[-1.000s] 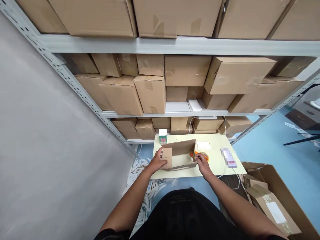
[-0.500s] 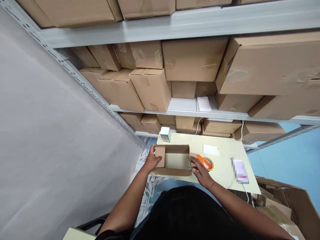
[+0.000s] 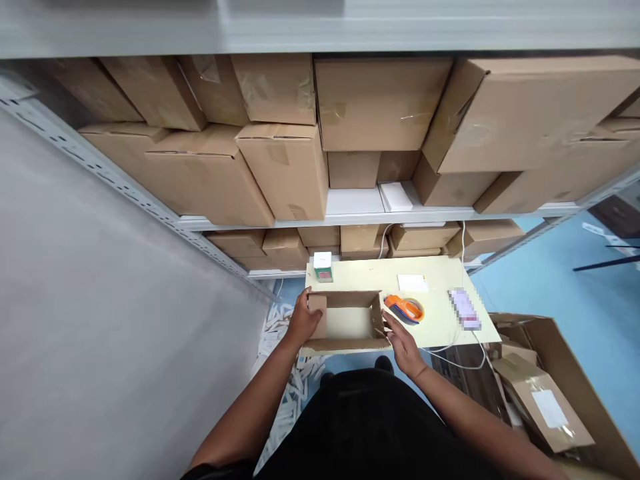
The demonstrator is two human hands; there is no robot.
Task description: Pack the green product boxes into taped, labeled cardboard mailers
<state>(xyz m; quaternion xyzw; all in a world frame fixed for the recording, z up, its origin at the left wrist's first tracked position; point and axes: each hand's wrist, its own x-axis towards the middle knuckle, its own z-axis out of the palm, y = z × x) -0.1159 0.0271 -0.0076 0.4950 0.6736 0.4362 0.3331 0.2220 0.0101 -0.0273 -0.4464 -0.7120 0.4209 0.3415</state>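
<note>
Your left fingers grip the oblong brown cardboard box, likely light; hold both ends. Right fingers: grip unclear.

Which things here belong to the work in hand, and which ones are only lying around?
Work in hand:
open carton, between left hand and right hand
table beneath
orange tape dispenser, probably

Lying around, it seems:
green-and-white box
white card
pixelated purple object
shelf cartons
</note>
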